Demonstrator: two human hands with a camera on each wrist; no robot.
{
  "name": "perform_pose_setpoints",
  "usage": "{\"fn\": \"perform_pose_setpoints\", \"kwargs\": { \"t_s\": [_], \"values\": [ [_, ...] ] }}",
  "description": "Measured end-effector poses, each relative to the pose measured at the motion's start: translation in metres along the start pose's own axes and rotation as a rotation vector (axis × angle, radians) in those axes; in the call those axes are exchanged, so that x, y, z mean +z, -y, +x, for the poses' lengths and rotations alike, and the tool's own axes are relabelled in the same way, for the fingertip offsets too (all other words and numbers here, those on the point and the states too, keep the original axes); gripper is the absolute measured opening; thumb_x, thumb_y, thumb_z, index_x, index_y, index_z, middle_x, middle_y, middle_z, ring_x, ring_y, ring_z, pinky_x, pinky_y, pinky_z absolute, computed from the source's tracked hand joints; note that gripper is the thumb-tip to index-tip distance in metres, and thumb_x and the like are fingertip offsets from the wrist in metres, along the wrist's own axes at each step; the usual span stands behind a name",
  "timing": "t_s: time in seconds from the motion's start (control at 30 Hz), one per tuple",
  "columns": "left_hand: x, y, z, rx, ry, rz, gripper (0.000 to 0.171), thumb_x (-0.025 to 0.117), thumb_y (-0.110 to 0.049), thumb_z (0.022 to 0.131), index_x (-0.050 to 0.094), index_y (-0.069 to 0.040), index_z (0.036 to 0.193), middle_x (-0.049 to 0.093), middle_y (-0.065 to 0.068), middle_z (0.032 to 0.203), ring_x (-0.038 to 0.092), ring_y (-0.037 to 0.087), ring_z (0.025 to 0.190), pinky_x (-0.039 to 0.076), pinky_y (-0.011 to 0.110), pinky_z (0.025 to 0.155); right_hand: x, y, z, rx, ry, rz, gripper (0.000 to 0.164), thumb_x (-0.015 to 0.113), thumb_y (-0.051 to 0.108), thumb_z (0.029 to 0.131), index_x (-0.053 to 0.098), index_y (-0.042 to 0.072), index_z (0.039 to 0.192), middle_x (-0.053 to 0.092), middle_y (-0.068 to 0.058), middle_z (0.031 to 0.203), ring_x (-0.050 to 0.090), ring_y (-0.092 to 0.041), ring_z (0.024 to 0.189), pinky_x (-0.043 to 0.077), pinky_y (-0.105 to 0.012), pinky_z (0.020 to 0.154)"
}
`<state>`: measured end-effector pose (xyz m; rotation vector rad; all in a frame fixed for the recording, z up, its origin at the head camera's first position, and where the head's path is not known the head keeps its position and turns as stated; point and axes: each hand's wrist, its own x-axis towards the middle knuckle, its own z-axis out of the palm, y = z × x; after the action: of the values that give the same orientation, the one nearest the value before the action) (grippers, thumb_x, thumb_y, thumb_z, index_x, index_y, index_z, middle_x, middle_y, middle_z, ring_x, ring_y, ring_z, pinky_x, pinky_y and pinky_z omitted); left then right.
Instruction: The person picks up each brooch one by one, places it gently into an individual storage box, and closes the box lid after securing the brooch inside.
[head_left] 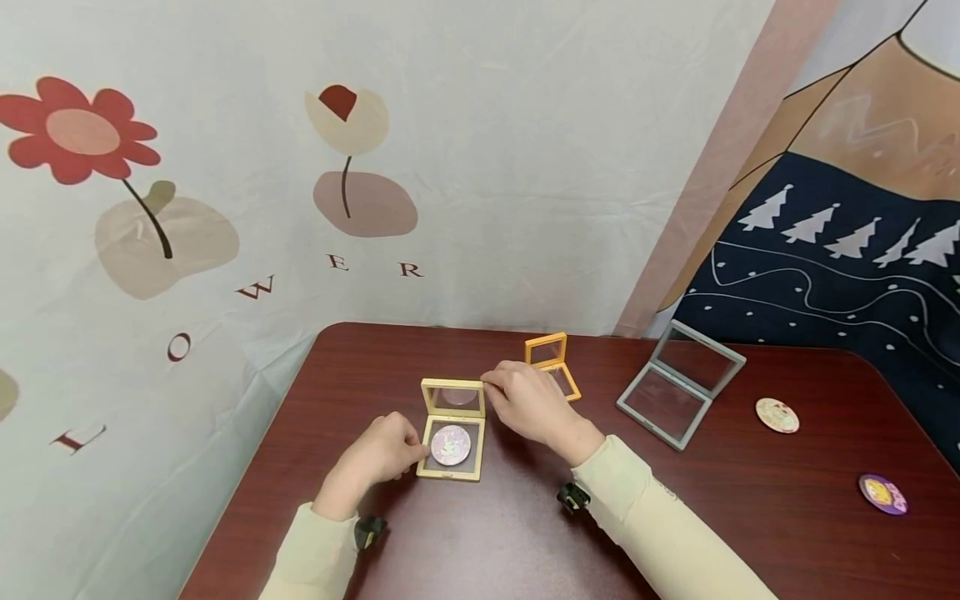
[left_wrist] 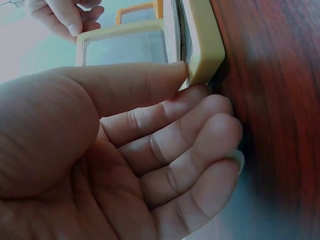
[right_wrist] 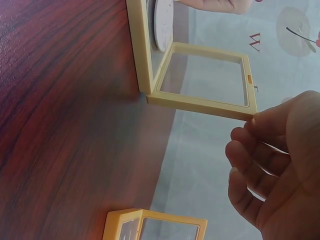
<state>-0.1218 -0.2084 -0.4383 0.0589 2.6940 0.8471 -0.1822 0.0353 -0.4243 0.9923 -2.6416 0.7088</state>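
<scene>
Pale yellow square plastic case (head_left: 448,477) with clear windows stands open on the dark red-brown wood-grain bench (head_left: 517,533), left of centre; lower half flat, lid raised at the back. Round lilac patterned badge (head_left: 451,446) lies on the lower window, inside the frame.

Left hand (head_left: 386,448): thumb and index finger pinch the left edge of the lower half; remaining fingers curl loosely beside it. Right hand (head_left: 528,400): thumb and index fingertip pinch the lid's upper right corner, narrow grip; other fingers bent, off the case.

Just beyond the right hand, partly covered by it: small orange square plastic case (head_left: 547,340), lid up. Farther right, larger grey square plastic case (head_left: 681,379), also open. Right of that, round cream badge (head_left: 777,415); nearer the bench's right side, round purple-and-yellow badge (head_left: 882,494). Pale flower-printed cloth (head_left: 525,167) hangs behind.
</scene>
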Motion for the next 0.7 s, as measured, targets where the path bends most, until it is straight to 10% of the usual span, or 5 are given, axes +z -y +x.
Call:
{"fn": "perform_pose_setpoints", "kwargs": {
  "t_s": [0.7],
  "values": [
    [-0.005, 0.004, -0.003, 0.017, 0.023, -0.046, 0.028, 0.076, -0.005, 0.093, 0.074, -0.012, 0.066, 0.061, 0.003, 0.055, 0.056, 0.013, 0.047, 0.047, 0.029, 0.053, -0.001, 0.014, -0.015, -0.091, 0.037, 0.020, 0.010, 0.074, 0.016, 0.098, 0.080, 0.011, 0.104, 0.073, 0.004, 0.090, 0.066, -0.012, 0.081, 0.053, -0.030, 0.063]
  ]
}}
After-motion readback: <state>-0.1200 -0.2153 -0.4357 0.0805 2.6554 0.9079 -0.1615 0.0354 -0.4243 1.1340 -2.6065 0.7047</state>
